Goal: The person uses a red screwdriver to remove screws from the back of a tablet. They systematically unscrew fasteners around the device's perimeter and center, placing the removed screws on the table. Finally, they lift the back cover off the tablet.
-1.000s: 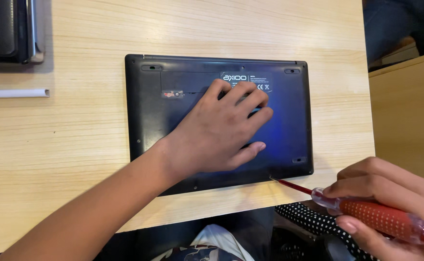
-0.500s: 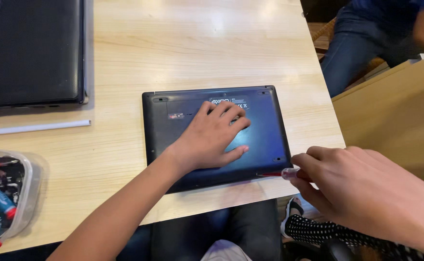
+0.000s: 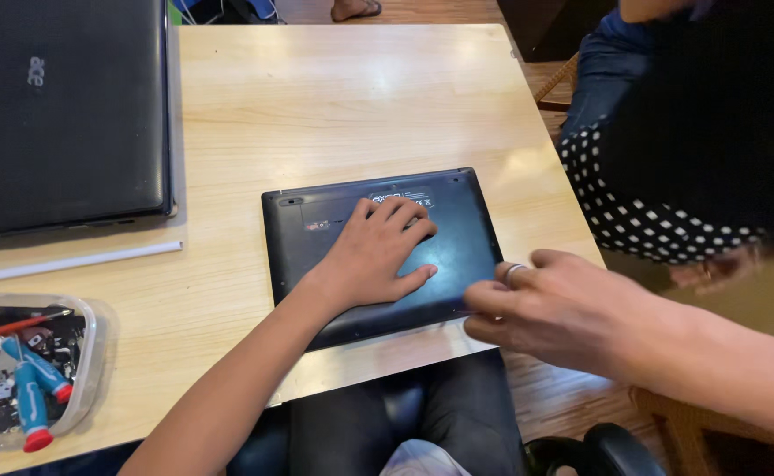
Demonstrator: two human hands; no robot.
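Laptop (image 3: pixel 387 256) lies base-up near the table (image 3: pixel 334 106) edge — my left hand (image 3: pixel 378 256) pressed flat, fingers spread. My right hand (image 3: pixel 563 313), fingers curled at its corner — grasp unclear; next needs steady aim.

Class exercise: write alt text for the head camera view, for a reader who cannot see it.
A person's left hand presses flat on the underside of a small dark laptop on a light wooden table, while the right hand reaches to its near right corner. A larger closed black laptop and a clear tub of tools sit to the left.
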